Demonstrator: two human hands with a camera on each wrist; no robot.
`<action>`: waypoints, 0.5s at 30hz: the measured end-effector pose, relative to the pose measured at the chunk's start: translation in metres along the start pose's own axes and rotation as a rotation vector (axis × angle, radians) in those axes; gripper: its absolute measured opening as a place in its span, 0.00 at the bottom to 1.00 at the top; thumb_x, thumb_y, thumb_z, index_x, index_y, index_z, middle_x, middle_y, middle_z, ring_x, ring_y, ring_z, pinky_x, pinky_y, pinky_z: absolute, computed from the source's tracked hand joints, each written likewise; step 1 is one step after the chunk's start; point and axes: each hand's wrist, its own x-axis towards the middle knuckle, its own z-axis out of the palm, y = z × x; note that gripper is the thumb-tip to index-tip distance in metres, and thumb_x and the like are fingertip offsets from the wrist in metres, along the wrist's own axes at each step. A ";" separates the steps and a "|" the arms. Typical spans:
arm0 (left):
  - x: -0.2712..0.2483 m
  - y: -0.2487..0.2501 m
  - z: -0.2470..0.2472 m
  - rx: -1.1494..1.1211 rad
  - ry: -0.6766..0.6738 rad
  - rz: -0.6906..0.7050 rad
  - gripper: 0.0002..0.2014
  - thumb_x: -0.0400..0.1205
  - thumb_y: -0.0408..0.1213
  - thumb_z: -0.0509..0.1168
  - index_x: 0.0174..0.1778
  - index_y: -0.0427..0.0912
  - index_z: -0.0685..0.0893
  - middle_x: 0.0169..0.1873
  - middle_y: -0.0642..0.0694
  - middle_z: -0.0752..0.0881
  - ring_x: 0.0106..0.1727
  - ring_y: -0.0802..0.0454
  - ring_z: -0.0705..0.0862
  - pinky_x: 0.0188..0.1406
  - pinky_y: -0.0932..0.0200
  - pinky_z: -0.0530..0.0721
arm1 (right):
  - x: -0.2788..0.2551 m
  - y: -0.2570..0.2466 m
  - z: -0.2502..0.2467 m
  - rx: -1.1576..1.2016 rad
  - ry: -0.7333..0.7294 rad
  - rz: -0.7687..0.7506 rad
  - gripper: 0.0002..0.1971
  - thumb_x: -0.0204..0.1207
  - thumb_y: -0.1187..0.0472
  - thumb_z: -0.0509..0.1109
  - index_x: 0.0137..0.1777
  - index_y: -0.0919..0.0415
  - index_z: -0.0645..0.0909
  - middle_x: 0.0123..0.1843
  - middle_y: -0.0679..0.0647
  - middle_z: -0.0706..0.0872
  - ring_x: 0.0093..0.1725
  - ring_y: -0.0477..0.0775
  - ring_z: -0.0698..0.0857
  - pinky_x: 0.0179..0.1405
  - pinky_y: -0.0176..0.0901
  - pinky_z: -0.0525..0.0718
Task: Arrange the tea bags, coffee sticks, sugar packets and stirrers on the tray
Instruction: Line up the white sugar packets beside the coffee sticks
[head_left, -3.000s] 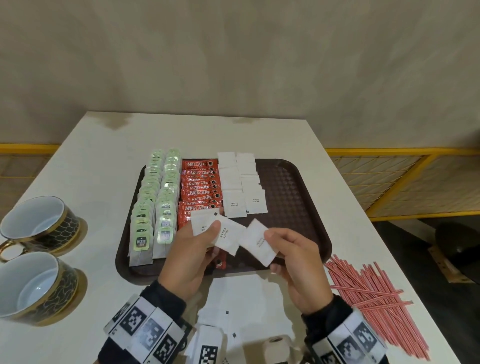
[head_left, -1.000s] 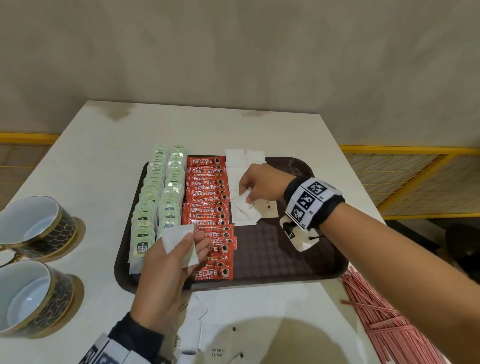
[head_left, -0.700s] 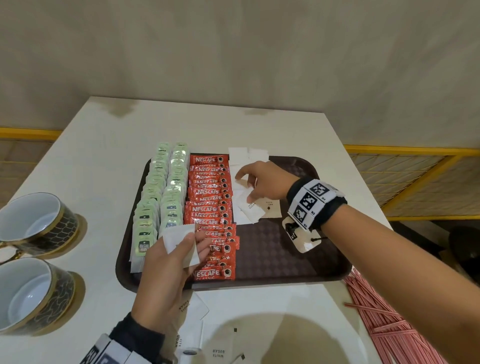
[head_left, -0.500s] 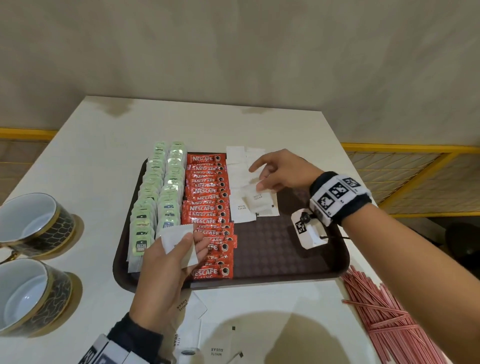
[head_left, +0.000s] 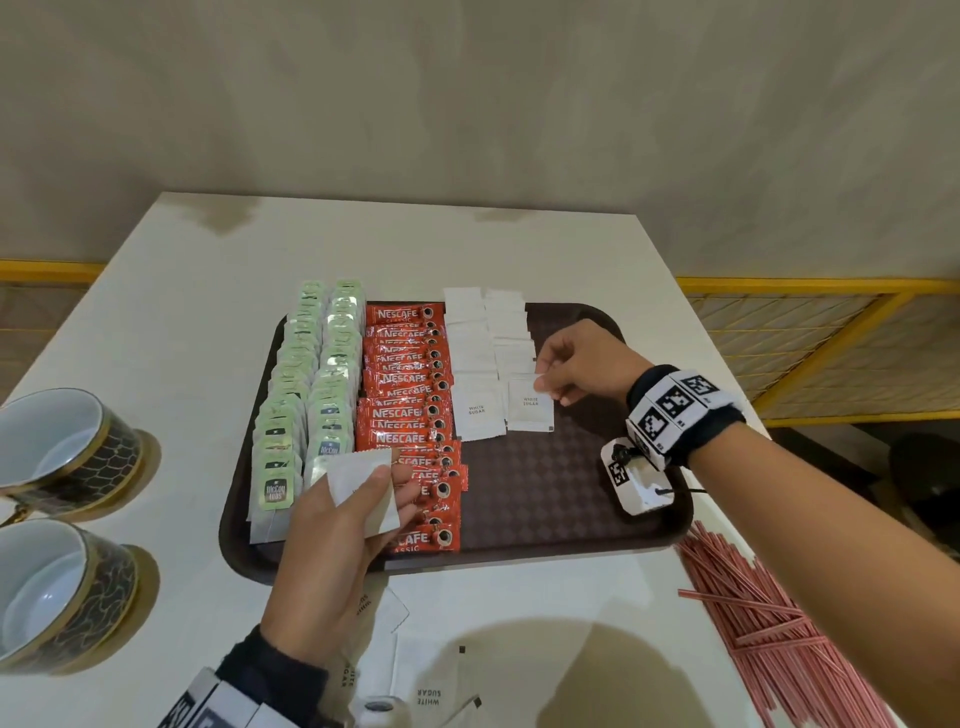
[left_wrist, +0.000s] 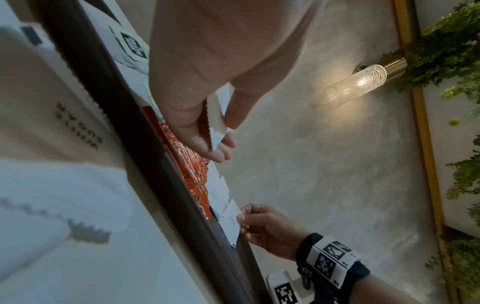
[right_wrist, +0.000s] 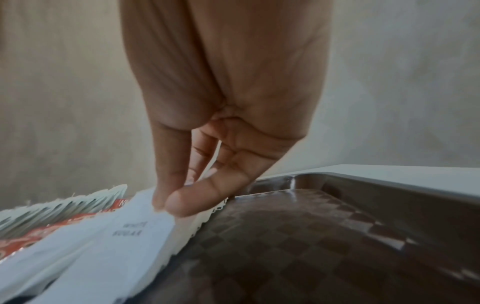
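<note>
Where beige wall (head_left: 467, 104) backs it, white table (head_left: 415, 249), brown tray (head_left: 571, 493)

Your right hand set a sugar packet on the tray and now pinches its far corner.

Three seconds ago both your hands held packets together over the near edge of the tray (head_left: 597, 540). Since then your right hand (head_left: 576, 364) reached out, laid its packet (head_left: 530, 402) at the near end of the right sugar row, lifted off it half a second ago, and now pinches its upper right corner again. Your left hand (head_left: 332, 540) has drawn aside over the coffee sticks (head_left: 410, 415), keeping its own held packets (head_left: 363, 483).
</note>
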 end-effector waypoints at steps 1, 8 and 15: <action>0.000 0.000 -0.001 0.003 0.004 -0.004 0.08 0.84 0.33 0.63 0.57 0.43 0.83 0.45 0.45 0.92 0.48 0.50 0.92 0.43 0.61 0.90 | 0.000 0.000 0.002 -0.047 0.019 -0.012 0.04 0.72 0.72 0.77 0.42 0.69 0.84 0.31 0.58 0.85 0.26 0.45 0.84 0.27 0.34 0.85; 0.000 0.003 0.001 -0.041 -0.012 -0.033 0.12 0.85 0.35 0.61 0.63 0.40 0.81 0.49 0.42 0.91 0.51 0.47 0.91 0.44 0.57 0.91 | -0.003 -0.009 0.015 -0.380 0.186 -0.230 0.11 0.65 0.64 0.81 0.45 0.60 0.83 0.43 0.51 0.82 0.41 0.49 0.80 0.41 0.42 0.80; 0.001 0.019 0.015 -0.175 -0.067 -0.130 0.10 0.88 0.39 0.57 0.58 0.42 0.81 0.49 0.38 0.91 0.51 0.43 0.91 0.51 0.48 0.88 | -0.012 -0.033 0.053 -0.773 -0.040 -0.420 0.23 0.74 0.58 0.76 0.70 0.53 0.81 0.65 0.54 0.78 0.65 0.56 0.75 0.59 0.55 0.81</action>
